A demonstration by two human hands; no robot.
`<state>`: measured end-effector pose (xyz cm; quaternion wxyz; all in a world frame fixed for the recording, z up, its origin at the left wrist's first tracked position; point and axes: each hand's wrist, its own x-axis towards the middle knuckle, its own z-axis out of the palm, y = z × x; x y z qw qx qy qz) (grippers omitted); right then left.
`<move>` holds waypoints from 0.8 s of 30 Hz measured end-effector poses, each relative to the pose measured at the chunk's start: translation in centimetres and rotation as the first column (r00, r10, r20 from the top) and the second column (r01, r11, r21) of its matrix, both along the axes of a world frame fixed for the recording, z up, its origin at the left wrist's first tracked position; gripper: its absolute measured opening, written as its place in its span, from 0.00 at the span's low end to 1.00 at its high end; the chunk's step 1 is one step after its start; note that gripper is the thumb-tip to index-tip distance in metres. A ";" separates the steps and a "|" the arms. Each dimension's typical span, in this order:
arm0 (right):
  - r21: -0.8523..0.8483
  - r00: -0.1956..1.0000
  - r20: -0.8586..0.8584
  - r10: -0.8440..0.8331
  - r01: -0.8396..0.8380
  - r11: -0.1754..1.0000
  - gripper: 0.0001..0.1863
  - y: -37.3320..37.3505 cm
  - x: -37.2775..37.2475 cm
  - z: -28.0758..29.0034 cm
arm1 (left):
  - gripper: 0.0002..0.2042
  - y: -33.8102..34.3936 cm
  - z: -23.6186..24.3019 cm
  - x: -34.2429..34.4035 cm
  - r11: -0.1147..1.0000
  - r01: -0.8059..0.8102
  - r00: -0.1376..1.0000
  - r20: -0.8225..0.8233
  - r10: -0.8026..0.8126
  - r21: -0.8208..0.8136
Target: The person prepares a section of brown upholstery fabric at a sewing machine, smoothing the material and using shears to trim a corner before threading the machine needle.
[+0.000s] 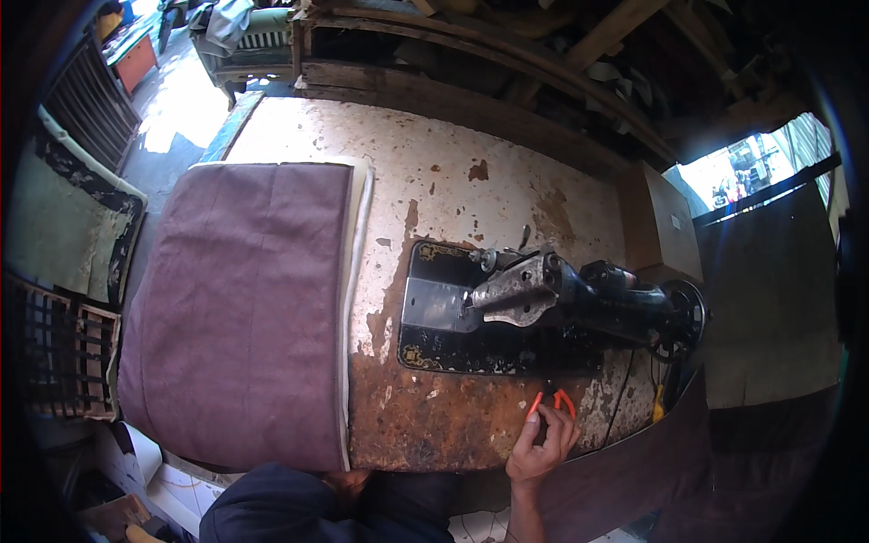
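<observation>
My right hand [543, 445] is at the front edge of the worktable, its fingers closed round a small tool with orange handles [536, 404]. The handles spread apart and the dark head points at the sewing machine's base; whether it is pliers or snips is hard to tell. Just beyond it stands a black sewing machine [579, 303] on a dark base plate with worn gold corners. Only a bit of my left hand [351, 480] shows, low against the table's front edge beside a dark sleeve; its fingers are hidden. Folded purple-brown fabric [244, 308] with a pale layer beneath lies on the left.
The worktable [398, 136] has peeling pale paint and bare brown patches. A cardboard box [661, 222] stands behind the machine. More dark cloth [625, 471] hangs at the right front. Wooden beams [453, 104] run along the back, and worn chair frames [81, 217] stand left.
</observation>
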<state>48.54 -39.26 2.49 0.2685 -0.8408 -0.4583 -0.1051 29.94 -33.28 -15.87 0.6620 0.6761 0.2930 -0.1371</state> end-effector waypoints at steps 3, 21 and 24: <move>-0.006 1.000 0.002 0.000 0.000 1.000 0.10 0.1 -0.1 -0.1 | 0.16 0.2 0.2 0.1 0.999 -0.034 0.999 0.009 0.034 0.011; -0.033 0.999 0.042 0.012 -0.010 0.999 0.09 1.2 -0.3 0.1 | 0.15 4.7 -1.4 0.1 0.975 -0.177 0.983 -0.016 0.181 0.135; 0.036 0.996 0.085 0.023 -0.026 0.999 0.09 0.9 0.1 0.6 | 0.15 5.8 -0.8 1.2 0.959 -0.212 0.976 0.001 0.216 0.188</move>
